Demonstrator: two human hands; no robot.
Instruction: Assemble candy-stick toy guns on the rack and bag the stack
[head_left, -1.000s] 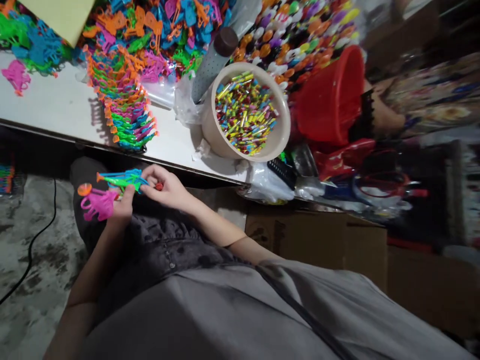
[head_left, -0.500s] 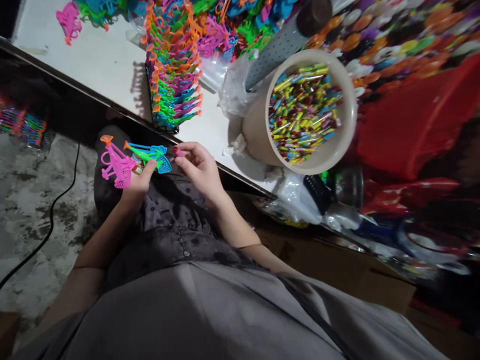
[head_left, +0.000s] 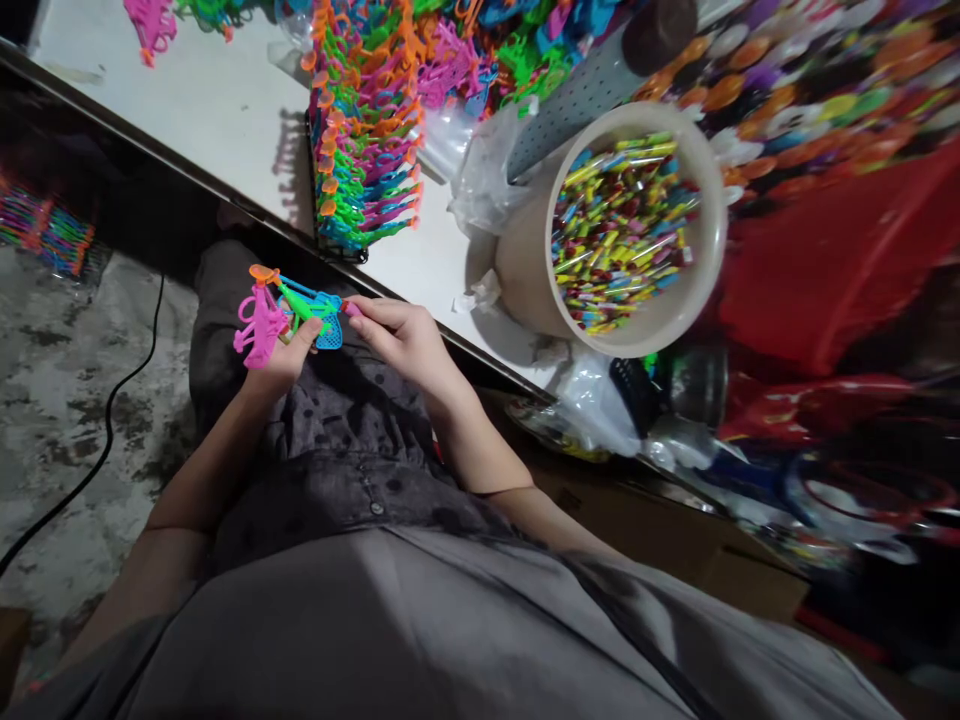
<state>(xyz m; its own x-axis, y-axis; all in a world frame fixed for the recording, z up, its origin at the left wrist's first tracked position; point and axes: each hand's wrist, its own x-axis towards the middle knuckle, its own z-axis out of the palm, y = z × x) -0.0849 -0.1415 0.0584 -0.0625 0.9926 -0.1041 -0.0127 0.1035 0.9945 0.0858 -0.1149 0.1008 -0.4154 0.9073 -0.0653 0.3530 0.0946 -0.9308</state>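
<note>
My left hand [head_left: 279,366] is closed around several small plastic pieces that look like toy bicycles, above my lap. A pink toy bicycle [head_left: 261,328] lies on the left side of the grip, and a green piece [head_left: 300,304] is under the thumb. To its right sticks out a blue toy bicycle [head_left: 328,325] with a mesh basket. Between thumb and fingertips, my right hand [head_left: 405,342] pinches a small red-and-pink tube [head_left: 351,309], whose end meets the blue bicycle's right edge. Whether the two are joined I cannot tell.
A tight row of colourful toy bicycles [head_left: 367,170] stands along the white table [head_left: 210,120]. Right of it, a beige bucket [head_left: 525,285] holds many small colourful tubes [head_left: 622,235]. Clear plastic bags [head_left: 592,395] hang at the table edge. A black cable [head_left: 112,410] crosses the floor.
My right hand has brought the red-and-pink tube up against the blue toy bicycle. The pieces in my left hand have turned and bunched closer together. The view has shifted slightly.
</note>
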